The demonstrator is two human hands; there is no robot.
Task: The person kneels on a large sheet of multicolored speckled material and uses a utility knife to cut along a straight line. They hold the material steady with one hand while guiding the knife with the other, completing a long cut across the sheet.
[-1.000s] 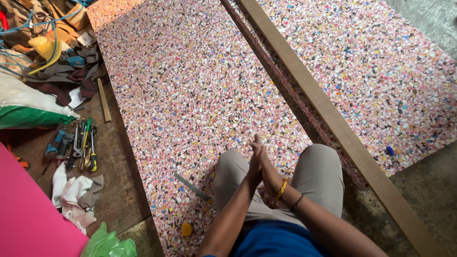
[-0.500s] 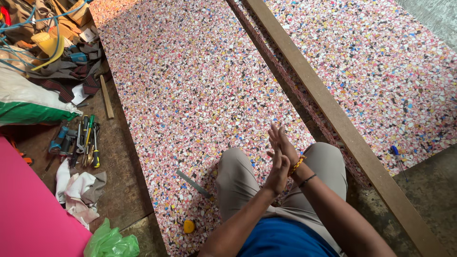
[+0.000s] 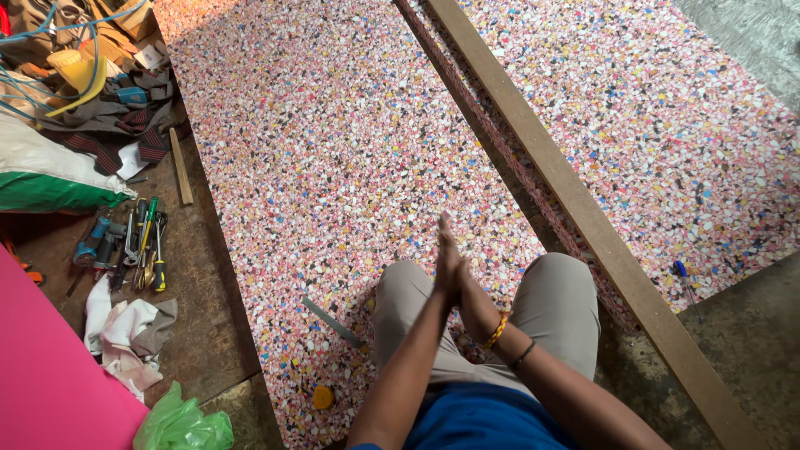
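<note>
I sit on a large sheet of speckled pink multicoloured foam, knees in grey trousers. My left hand and my right hand are pressed palm to palm between my knees, fingers straight and pointing away, with nothing held. The right wrist carries a yellow bracelet and a dark band. Just left of my left knee a flat grey metal strip lies on the foam. A small yellow object sits near the foam's near edge.
A long wooden plank runs diagonally on my right, with a second foam sheet and a blue screwdriver beyond. On my left lie hand tools, rags, a green bag, a pink board and a sack.
My joined hands slid to the right, then back left and a little further forward, staying pressed together. The view shifted slightly.
</note>
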